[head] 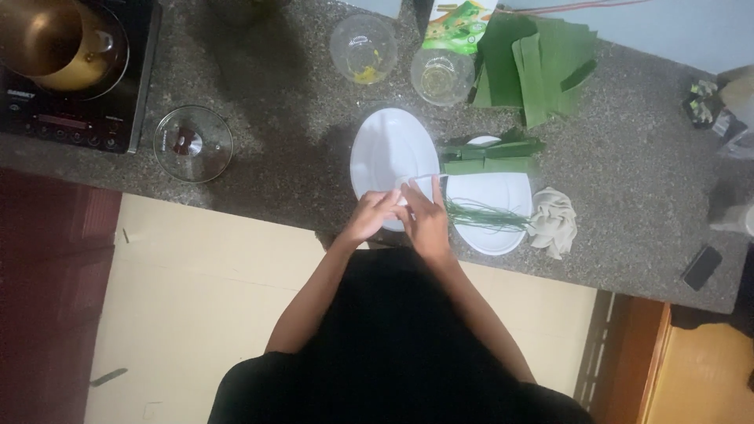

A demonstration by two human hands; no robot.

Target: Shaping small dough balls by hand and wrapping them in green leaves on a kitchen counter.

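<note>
My left hand (pixel 369 216) and my right hand (pixel 428 220) meet over the near rim of an empty white oval plate (pixel 389 149). Their fingertips touch each other, the left hand's fingers curled and the right hand's pointing away from me. Whatever lies between the fingers is too small to make out. Just right of my right hand stands a second white plate (pixel 495 196). It holds folded green leaf parcels (pixel 491 157) at its far end and thin green strands (pixel 483 216) near my hand.
On the speckled stone counter (pixel 628 157) are a stack of green leaves (pixel 542 63), a green packet (pixel 459 23), two clear bowls (pixel 363 47) (pixel 441 74), a glass lid (pixel 192 144), a crumpled cloth (pixel 554 221) and a phone (pixel 701 267). A brass pot (pixel 59 39) sits on a black cooker (pixel 78 118).
</note>
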